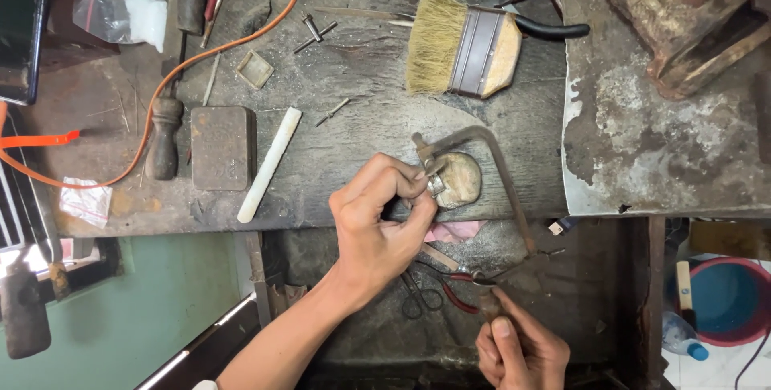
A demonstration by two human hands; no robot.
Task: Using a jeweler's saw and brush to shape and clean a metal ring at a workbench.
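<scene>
Scarred wooden bench, cluttered: wide bristle brush, white stick, flat metal block, black-handled pliers. Left hand, fingers pinched together on small metal piece, pressed against worn bench peg. Right hand closed around handle of jeweller's saw, frame arching over the peg. Judgement: firm pinch, upright blade, light strokes.

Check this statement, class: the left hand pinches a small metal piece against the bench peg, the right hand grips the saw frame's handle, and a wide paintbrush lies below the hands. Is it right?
One detail is wrong. The head view shows the wide paintbrush lying above the hands, farther back on the bench, not below them. The left hand does pinch the small metal piece against the bench peg, and the right hand grips the saw frame's handle.
</scene>
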